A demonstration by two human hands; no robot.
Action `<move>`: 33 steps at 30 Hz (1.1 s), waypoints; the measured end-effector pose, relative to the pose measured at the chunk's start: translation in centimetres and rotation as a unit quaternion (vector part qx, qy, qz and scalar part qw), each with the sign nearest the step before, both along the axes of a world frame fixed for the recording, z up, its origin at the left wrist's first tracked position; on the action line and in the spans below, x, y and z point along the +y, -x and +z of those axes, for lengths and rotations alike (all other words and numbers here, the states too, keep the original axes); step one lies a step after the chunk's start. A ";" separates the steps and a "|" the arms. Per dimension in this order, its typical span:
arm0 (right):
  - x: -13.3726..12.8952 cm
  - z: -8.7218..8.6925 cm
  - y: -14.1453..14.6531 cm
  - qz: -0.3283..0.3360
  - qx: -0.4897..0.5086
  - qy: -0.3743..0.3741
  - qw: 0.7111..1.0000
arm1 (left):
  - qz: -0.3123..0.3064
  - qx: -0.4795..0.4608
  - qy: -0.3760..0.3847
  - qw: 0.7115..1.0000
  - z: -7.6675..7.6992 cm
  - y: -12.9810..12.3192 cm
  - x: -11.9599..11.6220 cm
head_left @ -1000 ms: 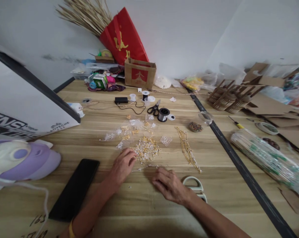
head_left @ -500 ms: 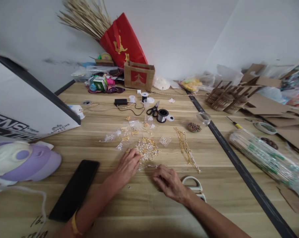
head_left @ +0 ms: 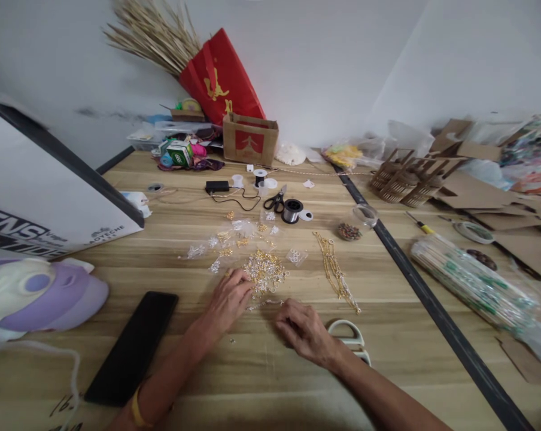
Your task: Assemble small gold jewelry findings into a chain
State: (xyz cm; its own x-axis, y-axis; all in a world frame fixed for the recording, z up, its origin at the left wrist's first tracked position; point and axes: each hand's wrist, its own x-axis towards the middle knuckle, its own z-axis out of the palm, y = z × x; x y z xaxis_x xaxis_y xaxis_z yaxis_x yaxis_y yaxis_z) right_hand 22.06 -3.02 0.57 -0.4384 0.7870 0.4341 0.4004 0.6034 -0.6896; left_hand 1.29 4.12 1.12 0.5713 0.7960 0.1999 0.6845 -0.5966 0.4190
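Note:
A pile of small gold and silver pieces (head_left: 265,269) lies in the middle of the wooden table. My left hand (head_left: 230,296) rests at the pile's left edge, fingers curled together; whatever is between the fingertips is too small to see. Just below the pile is a short silver chain (head_left: 264,304). At its right end my right hand (head_left: 300,326) is closed, with the fingertips by the chain's end; its grip is hidden. Long gold chains (head_left: 334,269) lie to the right. Small clear bags of findings (head_left: 225,239) are spread behind the pile. White-handled scissors (head_left: 349,329) lie partly under my right forearm.
A black phone (head_left: 133,347) lies at the left, near a purple and white object (head_left: 41,293). Black scissors (head_left: 276,200) and a wire spool (head_left: 292,211) stand farther back. A bead bowl (head_left: 349,231) and wrapped sticks (head_left: 472,281) are at the right.
The whole view has shifted slightly. Both hands stay in nearly the same places by the pile and the silver chain.

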 end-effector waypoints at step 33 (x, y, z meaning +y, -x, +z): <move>0.1 -0.8 -0.2 -0.010 -0.015 0.019 1.000 | 0.031 -0.036 0.046 0.998 -0.9 2.6 1.3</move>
